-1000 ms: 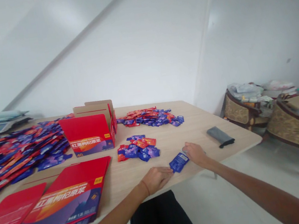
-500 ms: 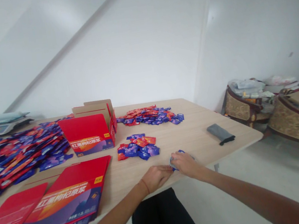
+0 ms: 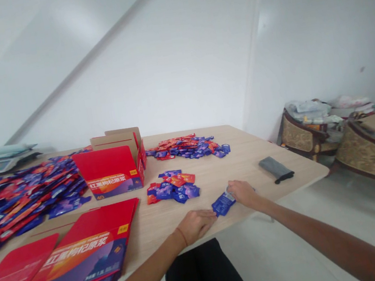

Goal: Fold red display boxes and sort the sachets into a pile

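A blue sachet (image 3: 223,204) with pale print lies flat near the front edge of the table. My left hand (image 3: 196,225) is at its left end, the fingers together and their tips pressing on the sachet's edge. Over the right end is my right hand (image 3: 243,194), its fingers closed on a pale grey, cloth-like piece (image 3: 230,190) that touches the sachet. Most of that piece is hidden under the fingers. A small pile of blue and red sachets (image 3: 172,188) lies just beyond my left hand.
Further back is a larger sachet heap (image 3: 188,147). An open red carton (image 3: 109,172) stands at left, with a big sachet mound (image 3: 21,195) beside it and flattened cartons (image 3: 79,248) in front. A grey pouch (image 3: 275,169) lies right; loaded armchairs (image 3: 370,149) stand beyond the table.
My right hand has slid right along the sachet with the pale piece, uncovering the sachet's blue printed face. My left hand has stayed at the left end.
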The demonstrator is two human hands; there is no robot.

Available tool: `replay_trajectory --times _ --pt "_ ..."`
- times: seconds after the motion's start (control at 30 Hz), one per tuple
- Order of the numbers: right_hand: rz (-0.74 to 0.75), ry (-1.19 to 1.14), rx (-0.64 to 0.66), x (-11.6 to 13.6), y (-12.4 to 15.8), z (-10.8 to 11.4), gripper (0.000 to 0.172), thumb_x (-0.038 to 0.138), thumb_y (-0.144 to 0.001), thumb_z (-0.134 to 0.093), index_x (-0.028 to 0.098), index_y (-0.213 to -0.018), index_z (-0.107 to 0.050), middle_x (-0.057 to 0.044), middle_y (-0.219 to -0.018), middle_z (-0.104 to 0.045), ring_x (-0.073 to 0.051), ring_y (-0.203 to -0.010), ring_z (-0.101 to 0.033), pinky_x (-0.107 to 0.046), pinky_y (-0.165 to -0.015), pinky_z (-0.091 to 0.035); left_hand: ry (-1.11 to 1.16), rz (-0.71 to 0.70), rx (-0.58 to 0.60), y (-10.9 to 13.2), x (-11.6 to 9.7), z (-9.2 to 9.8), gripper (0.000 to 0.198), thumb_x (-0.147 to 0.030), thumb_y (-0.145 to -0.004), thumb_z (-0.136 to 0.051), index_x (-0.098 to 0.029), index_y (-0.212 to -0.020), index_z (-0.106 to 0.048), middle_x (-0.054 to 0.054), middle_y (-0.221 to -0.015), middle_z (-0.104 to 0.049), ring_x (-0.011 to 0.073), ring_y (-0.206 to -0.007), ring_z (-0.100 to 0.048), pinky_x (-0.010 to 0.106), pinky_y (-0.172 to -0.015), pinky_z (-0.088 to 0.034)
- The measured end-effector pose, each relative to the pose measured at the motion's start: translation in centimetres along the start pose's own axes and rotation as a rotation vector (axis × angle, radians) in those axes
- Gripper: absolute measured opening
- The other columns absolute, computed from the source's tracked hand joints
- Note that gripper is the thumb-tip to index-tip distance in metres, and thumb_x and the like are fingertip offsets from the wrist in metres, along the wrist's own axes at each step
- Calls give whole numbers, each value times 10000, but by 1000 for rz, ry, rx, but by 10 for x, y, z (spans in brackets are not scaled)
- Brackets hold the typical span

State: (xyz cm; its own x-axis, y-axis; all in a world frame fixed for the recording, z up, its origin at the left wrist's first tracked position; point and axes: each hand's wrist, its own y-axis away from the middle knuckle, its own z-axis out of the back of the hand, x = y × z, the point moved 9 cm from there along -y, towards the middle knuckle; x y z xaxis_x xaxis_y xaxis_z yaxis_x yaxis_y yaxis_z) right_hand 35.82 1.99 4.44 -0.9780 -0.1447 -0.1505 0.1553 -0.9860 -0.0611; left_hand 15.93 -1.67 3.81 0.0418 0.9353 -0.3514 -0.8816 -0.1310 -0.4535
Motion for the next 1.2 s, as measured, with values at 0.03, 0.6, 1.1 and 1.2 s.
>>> replay_trajectory --times 0.03,0.6,1.1,1.2 --pt "-12 -5 -7 -6 1 0 247 159 -967 -517 209 -1000 -757 -86 -1100 -695 -208 -1043 -633 -271 -813 -411 -2 -2 -2 0 0 0 355 -254 -1076 -440 -155 -1262 -725 104 -1300 -726 199 -1263 -663 318 -1152 -482" --pt "-358 -141 -280 -86 25 -35 313 173 -975 -491 246 -1183 -713 -61 -1170 -655 -174 -1034 -605 -254 -865 -397 -124 33 3 -1 3 3 357 -321 -1095 -419 -183 -1176 -739 98 -1240 -744 189 -1164 -699 306 -1050 -541" --pt "-363 -176 -309 -86 29 -36 283 208 -986 -498 235 -1190 -692 -62 -1172 -636 -180 -1035 -588 -254 -862 -381 -589 138 210 -8 -51 -13 116 -141 -1004 -565 -177 -940 -654 49 -856 -728 186 -773 -705 280 -689 -551" --pt "-365 -185 -306 -86 29 -36 277 200 -979 -508 233 -1185 -691 -62 -1173 -638 -181 -1053 -582 -251 -877 -376 -333 257 -61 -17 -37 18 175 -202 -1039 -523 -193 -1035 -697 52 -923 -759 167 -803 -725 272 -770 -583"
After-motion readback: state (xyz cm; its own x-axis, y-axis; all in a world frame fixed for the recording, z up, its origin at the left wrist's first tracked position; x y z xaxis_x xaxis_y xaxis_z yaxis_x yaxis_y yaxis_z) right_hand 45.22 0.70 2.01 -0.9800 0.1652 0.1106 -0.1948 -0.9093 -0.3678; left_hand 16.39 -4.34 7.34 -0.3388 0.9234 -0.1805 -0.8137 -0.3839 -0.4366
